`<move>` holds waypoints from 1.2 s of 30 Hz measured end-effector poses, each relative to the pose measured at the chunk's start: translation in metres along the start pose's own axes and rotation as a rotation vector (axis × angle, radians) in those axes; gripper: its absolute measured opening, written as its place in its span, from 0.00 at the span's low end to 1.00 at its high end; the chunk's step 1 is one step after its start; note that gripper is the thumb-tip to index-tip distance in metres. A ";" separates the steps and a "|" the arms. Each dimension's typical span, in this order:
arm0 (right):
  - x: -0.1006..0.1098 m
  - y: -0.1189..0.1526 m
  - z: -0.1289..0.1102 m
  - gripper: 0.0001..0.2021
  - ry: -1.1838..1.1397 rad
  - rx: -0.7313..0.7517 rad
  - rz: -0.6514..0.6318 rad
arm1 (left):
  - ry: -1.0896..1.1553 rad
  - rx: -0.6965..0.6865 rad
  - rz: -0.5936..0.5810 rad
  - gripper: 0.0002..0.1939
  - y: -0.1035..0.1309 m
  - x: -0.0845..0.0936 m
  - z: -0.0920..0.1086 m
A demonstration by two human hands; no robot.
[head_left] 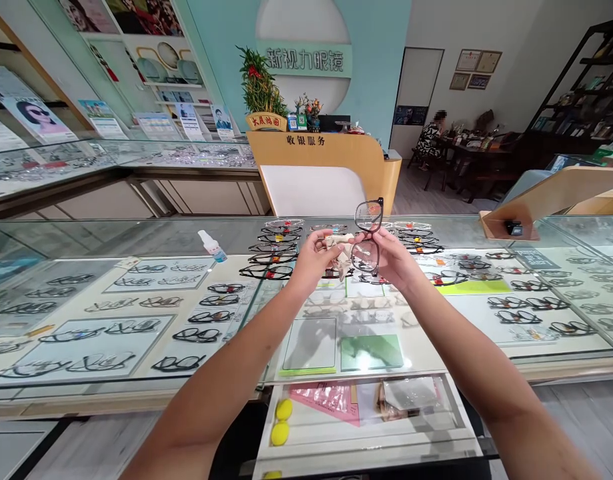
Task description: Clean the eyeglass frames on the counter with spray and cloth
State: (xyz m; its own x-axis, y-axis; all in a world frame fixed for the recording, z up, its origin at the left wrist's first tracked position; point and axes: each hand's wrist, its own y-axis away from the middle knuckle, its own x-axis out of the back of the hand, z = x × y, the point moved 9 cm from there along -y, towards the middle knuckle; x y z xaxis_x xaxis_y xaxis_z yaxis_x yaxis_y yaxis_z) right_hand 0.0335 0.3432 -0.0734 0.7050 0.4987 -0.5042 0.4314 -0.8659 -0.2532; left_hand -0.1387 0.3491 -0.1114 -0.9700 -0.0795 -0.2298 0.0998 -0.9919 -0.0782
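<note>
Above the glass counter, my left hand pinches a crumpled beige cloth, which hangs down between the two hands. My right hand grips a pair of dark-framed glasses by the middle, with the frame turned upright so that one lens is above the other. The cloth is close beside the lower lens; whether they touch is hard to tell. Rows of glasses lie on the counter on both sides of the hands.
A small spray bottle stands on the glass counter at the left. Below, an open drawer holds yellow round cases and plastic packets. A wooden stand is at the right. A person sits far back.
</note>
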 end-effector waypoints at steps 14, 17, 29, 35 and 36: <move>0.009 -0.002 -0.003 0.15 0.095 0.062 0.037 | 0.094 0.257 -0.167 0.20 -0.001 -0.012 -0.027; 0.013 -0.003 -0.005 0.15 0.115 0.066 0.044 | 0.019 0.290 -0.268 0.24 0.000 -0.017 -0.033; 0.027 -0.005 -0.017 0.18 0.147 0.099 0.154 | 0.033 0.177 -0.174 0.17 -0.007 -0.009 -0.023; 0.031 -0.006 -0.017 0.21 0.201 0.100 0.158 | 0.146 0.122 -0.190 0.24 -0.005 -0.011 -0.008; 0.030 -0.006 -0.017 0.20 0.218 0.105 0.152 | 0.156 0.113 -0.215 0.25 -0.004 -0.013 -0.005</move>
State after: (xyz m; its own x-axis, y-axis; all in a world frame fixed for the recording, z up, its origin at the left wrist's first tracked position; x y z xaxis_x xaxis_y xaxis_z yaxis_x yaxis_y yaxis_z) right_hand 0.0619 0.3642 -0.0734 0.8663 0.3501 -0.3564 0.2592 -0.9248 -0.2784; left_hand -0.1255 0.3546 -0.1134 -0.9195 0.1412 -0.3669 -0.1383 -0.9898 -0.0344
